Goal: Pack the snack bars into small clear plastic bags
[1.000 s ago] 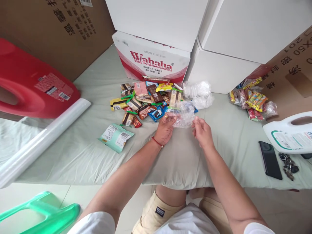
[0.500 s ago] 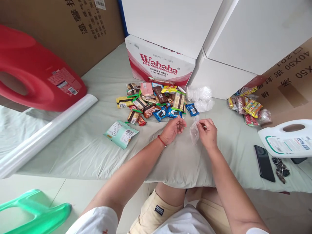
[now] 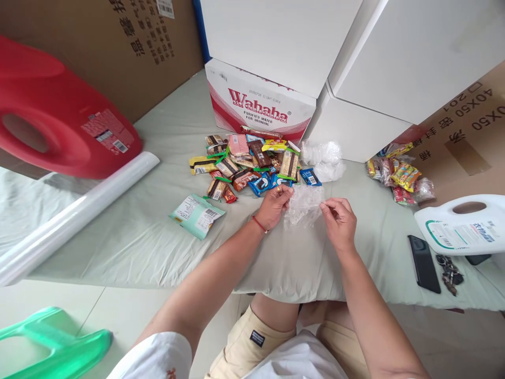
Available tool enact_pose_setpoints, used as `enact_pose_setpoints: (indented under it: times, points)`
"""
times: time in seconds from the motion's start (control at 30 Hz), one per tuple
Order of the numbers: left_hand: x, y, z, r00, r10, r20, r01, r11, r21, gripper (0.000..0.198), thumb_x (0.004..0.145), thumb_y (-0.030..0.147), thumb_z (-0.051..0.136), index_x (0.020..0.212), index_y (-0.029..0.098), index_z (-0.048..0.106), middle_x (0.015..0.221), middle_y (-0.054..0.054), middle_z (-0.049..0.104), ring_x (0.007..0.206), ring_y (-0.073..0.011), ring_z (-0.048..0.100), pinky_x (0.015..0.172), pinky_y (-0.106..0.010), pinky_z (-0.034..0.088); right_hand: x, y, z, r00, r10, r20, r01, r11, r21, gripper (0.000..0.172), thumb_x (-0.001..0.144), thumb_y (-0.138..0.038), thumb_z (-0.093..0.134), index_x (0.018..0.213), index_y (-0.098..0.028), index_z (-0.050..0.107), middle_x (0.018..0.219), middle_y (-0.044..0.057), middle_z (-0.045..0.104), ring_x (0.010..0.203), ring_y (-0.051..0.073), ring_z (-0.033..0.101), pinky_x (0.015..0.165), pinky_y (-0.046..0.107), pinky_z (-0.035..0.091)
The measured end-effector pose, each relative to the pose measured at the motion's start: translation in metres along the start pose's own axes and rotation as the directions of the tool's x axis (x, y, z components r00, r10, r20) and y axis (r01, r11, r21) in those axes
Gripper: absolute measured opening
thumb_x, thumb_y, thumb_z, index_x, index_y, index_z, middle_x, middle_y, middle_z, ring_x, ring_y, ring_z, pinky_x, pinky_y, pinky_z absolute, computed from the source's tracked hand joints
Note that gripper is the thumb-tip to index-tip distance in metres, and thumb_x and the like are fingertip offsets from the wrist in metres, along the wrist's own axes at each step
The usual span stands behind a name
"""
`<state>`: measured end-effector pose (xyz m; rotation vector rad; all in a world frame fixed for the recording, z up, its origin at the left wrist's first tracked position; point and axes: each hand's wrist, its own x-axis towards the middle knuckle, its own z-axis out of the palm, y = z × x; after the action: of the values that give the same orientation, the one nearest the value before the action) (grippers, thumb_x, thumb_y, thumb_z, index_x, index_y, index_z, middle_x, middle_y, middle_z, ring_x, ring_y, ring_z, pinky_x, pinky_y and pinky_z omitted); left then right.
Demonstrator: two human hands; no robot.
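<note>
A clear plastic bag (image 3: 303, 206) is stretched between my two hands, low over the cloth. My left hand (image 3: 277, 204) pinches its left edge, and my right hand (image 3: 338, 220) pinches the right edge. Just beyond them lies a heap of small wrapped snacks (image 3: 240, 166), with blue packets (image 3: 260, 184) nearest my left fingers. A single blue packet (image 3: 310, 177) sits behind the bag, beside a bundle of crumpled clear bags (image 3: 325, 158). To the left lies a mint-green snack packet (image 3: 197, 216).
A Wahaha water carton (image 3: 260, 102) and white boxes (image 3: 363, 121) stand behind. At left are a red jug (image 3: 71, 116) and a white roll (image 3: 79, 216). Bagged snacks (image 3: 402, 176), a white jug (image 3: 465, 226), a phone (image 3: 424, 263) and keys (image 3: 450, 273) lie at right.
My left hand has closed on the bag's left edge. The bag, bunched and hanging from my right hand before, is now spread wide between both hands.
</note>
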<state>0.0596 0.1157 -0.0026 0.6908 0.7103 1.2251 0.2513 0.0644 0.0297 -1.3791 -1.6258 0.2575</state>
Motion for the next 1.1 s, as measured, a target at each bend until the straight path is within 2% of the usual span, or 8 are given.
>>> enact_pose_setpoints:
  times: [0.27,0.4,0.63,0.73,0.8,0.9,1.0,1.1]
  points:
    - [0.003,-0.003,-0.001,1.0,0.017,-0.017,-0.018,0.999,-0.039,0.057,0.062,0.059,0.09,0.074,0.019,0.052,0.066,0.006,0.051,0.053,-0.0051,0.038,0.047,-0.021,0.025,-0.049,0.01,-0.028,0.977,0.184,-0.104,-0.163,0.97,0.181,0.012,0.089,-0.035,0.073,0.093,-0.025,0.078,0.096,0.004,0.063,0.077,0.015,0.06,0.062,0.029,0.051]
    - [0.004,-0.007,-0.002,0.994,0.113,0.004,-0.113,0.993,0.039,0.052,0.071,0.061,0.083,0.072,0.019,0.053,0.065,0.005,0.05,0.058,-0.0072,0.04,0.052,-0.021,0.031,-0.073,0.019,-0.037,0.921,0.36,-0.148,-0.306,0.905,0.295,0.014,0.086,-0.037,0.076,0.091,-0.024,0.076,0.096,0.002,0.065,0.07,0.012,0.055,0.06,0.027,0.048]
    - [-0.003,-0.009,0.002,0.991,0.066,0.114,-0.085,0.981,0.172,0.054,0.074,0.068,0.077,0.073,0.02,0.053,0.064,0.006,0.048,0.057,-0.0085,0.042,0.054,-0.023,0.036,-0.068,0.01,-0.054,0.832,0.529,-0.166,-0.378,0.76,0.529,0.029,0.077,-0.043,0.084,0.091,-0.022,0.071,0.102,0.002,0.068,0.094,0.015,0.064,0.08,0.03,0.055]
    - [-0.008,-0.008,0.003,0.988,0.048,0.148,-0.084,0.966,0.246,0.055,0.076,0.07,0.074,0.074,0.02,0.051,0.059,0.008,0.038,0.052,-0.0075,0.032,0.049,-0.023,0.026,-0.059,-0.003,-0.056,0.816,0.56,-0.145,-0.391,0.718,0.576,0.032,0.079,-0.046,0.082,0.094,-0.022,0.067,0.096,0.001,0.069,0.076,0.012,0.065,0.064,0.025,0.054]
    - [-0.009,-0.006,0.003,0.983,0.08,0.164,-0.126,0.948,0.293,0.055,0.076,0.07,0.074,0.072,0.02,0.051,0.058,0.007,0.036,0.053,-0.0076,0.03,0.05,-0.024,0.022,-0.055,-0.01,-0.057,0.806,0.568,-0.166,-0.395,0.725,0.564,0.034,0.081,-0.047,0.082,0.093,-0.021,0.064,0.084,-0.001,0.068,0.057,0.008,0.058,0.048,0.019,0.045]
    - [-0.009,-0.004,0.003,0.983,0.122,0.138,-0.16,0.937,0.311,0.059,0.077,0.071,0.073,0.066,0.019,0.048,0.057,0.007,0.035,0.054,-0.0074,0.029,0.051,-0.025,0.021,-0.052,-0.013,-0.058,0.791,0.579,-0.196,-0.376,0.714,0.59,0.033,0.079,-0.043,0.084,0.091,-0.02,0.063,0.076,-0.004,0.066,0.049,0.005,0.051,0.041,0.016,0.039]
    - [-0.007,-0.003,0.003,0.993,0.07,0.094,-0.091,0.967,0.239,0.057,0.08,0.073,0.068,0.072,0.02,0.049,0.059,0.007,0.043,0.048,-0.0063,0.033,0.046,-0.024,0.022,-0.048,-0.007,-0.062,0.73,0.666,-0.156,-0.375,0.58,0.723,0.031,0.075,-0.032,0.087,0.088,-0.018,0.063,0.075,-0.004,0.064,0.052,0.004,0.053,0.041,0.012,0.042]
    - [-0.005,-0.001,0.004,0.999,0.018,0.038,-0.023,0.989,0.149,0.056,0.078,0.073,0.07,0.077,0.021,0.05,0.066,0.006,0.051,0.044,-0.0051,0.041,0.042,-0.022,0.021,-0.041,0.003,-0.065,0.589,0.808,-0.024,-0.386,0.307,0.87,0.025,0.074,-0.016,0.085,0.082,-0.016,0.061,0.075,-0.004,0.061,0.056,0.002,0.056,0.044,0.007,0.047]
